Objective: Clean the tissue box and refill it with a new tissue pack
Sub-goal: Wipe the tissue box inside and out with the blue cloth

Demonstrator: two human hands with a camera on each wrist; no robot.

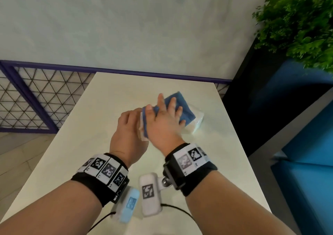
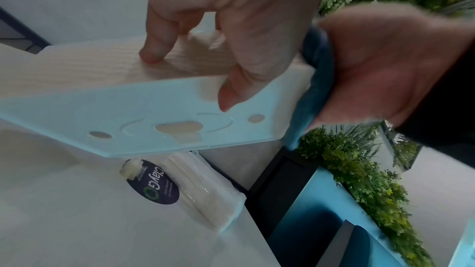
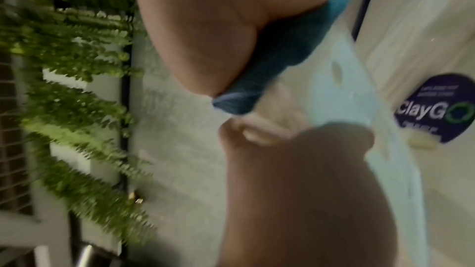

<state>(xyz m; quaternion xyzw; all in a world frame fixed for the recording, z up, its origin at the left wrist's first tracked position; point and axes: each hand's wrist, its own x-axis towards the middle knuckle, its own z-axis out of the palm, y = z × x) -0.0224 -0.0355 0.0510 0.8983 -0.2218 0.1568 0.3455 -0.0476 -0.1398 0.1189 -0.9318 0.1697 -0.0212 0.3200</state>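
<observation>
The tissue box [image 1: 142, 126] is tipped on the white table [image 1: 100, 112]. In the left wrist view it shows a wood-grain side and a pale blue base plate [image 2: 133, 109] with holes. My left hand [image 1: 128, 125] grips the box from the left, fingers on the wood-grain side and thumb on the base plate. My right hand [image 1: 166, 117] presses a blue cloth [image 1: 184, 107] flat on the box with straight, spread fingers. The new tissue pack [image 1: 197, 121], clear-wrapped with a dark "ClayGo" sticker [image 2: 156, 186], lies on the table just behind the box.
A black planter with green foliage [image 1: 299, 25] stands at the right, beside blue seating [image 1: 306, 171] close to the table's right edge. A purple-framed mesh fence [image 1: 36, 99] runs behind on the left. A pale wall rises behind the table.
</observation>
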